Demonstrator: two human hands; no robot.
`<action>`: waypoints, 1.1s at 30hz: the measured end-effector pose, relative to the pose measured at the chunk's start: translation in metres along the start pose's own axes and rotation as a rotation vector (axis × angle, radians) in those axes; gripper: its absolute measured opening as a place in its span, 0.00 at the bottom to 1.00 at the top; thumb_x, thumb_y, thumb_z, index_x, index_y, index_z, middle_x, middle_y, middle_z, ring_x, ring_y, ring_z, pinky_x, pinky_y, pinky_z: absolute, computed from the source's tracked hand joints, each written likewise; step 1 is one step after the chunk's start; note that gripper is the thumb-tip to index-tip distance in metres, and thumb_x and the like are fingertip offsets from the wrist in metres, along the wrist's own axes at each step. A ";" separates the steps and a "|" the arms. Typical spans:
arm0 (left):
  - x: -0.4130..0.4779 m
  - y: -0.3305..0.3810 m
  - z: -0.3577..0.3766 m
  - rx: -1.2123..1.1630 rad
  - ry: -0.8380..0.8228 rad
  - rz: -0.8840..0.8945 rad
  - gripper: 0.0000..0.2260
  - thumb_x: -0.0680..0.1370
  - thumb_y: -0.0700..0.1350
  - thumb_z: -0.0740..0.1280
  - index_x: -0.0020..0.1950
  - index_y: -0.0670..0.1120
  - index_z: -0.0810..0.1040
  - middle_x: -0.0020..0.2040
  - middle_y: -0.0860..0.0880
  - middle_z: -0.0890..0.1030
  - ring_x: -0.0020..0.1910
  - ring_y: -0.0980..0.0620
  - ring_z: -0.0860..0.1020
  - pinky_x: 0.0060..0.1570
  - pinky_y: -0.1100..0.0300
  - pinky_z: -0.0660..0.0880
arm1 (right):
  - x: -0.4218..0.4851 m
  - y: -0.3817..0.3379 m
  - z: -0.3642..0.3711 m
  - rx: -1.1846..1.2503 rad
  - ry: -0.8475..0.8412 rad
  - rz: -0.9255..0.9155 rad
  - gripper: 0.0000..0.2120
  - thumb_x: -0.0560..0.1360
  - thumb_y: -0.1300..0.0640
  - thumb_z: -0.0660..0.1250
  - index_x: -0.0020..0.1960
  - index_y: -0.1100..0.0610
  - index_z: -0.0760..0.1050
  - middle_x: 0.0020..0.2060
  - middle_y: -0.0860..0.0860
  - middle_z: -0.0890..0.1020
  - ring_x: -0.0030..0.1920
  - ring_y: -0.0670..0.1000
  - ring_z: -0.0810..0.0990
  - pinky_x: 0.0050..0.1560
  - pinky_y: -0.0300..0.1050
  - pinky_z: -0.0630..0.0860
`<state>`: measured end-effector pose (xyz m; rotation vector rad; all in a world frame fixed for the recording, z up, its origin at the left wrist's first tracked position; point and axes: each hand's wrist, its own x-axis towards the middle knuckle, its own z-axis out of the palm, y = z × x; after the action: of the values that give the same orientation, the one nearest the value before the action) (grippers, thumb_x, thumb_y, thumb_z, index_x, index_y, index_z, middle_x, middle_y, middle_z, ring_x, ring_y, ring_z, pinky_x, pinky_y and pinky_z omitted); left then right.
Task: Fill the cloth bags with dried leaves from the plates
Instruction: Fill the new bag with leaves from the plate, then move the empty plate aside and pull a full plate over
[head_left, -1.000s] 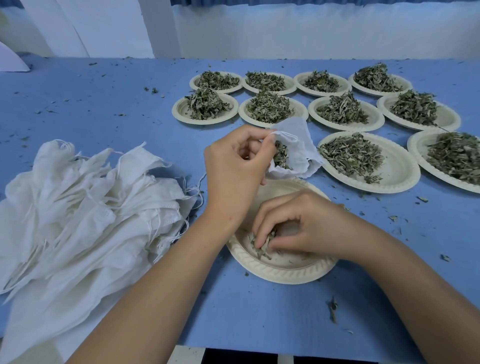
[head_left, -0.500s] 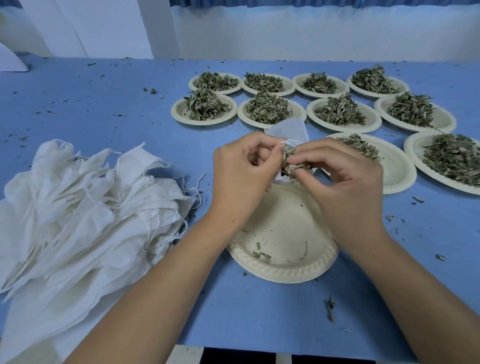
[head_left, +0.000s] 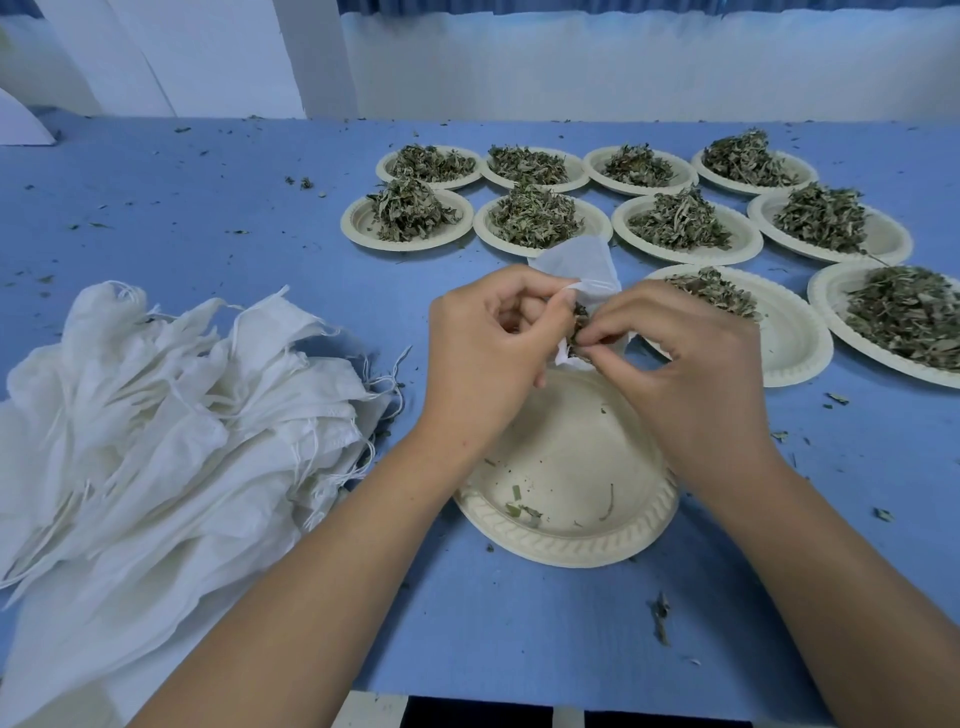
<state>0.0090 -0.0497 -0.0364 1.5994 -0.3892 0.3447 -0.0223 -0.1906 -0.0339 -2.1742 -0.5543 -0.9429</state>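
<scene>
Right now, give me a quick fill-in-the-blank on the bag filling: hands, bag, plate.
The left hand holds the cloth bag open; the plate below both hands is nearly ____.
The right hand pinches dried ____ at the bag's mouth.
The pile of spare bags lies to that plate's ____.
Missing words: empty; leaves; left.
</scene>
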 end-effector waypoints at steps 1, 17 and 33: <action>0.000 0.000 0.000 -0.003 0.008 0.000 0.04 0.77 0.37 0.70 0.42 0.43 0.83 0.24 0.52 0.74 0.20 0.56 0.70 0.25 0.66 0.70 | 0.001 0.001 -0.001 -0.019 -0.013 -0.030 0.04 0.69 0.70 0.74 0.41 0.63 0.83 0.38 0.54 0.83 0.40 0.53 0.81 0.43 0.47 0.76; 0.001 0.000 -0.003 -0.061 0.060 0.030 0.05 0.76 0.36 0.70 0.42 0.43 0.83 0.25 0.51 0.75 0.20 0.58 0.70 0.23 0.66 0.70 | 0.003 -0.001 -0.009 -0.281 -0.065 -0.150 0.09 0.74 0.52 0.64 0.46 0.52 0.83 0.47 0.41 0.83 0.62 0.52 0.75 0.65 0.56 0.55; 0.006 0.001 -0.007 0.095 0.033 0.108 0.06 0.78 0.37 0.68 0.48 0.44 0.84 0.36 0.53 0.80 0.25 0.53 0.79 0.26 0.66 0.72 | 0.004 0.004 0.011 -0.171 -0.494 0.053 0.25 0.75 0.54 0.59 0.71 0.58 0.65 0.66 0.50 0.71 0.66 0.56 0.67 0.66 0.49 0.67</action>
<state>0.0141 -0.0433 -0.0323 1.6664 -0.4408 0.4775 -0.0118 -0.1847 -0.0380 -2.5778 -0.6579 -0.4295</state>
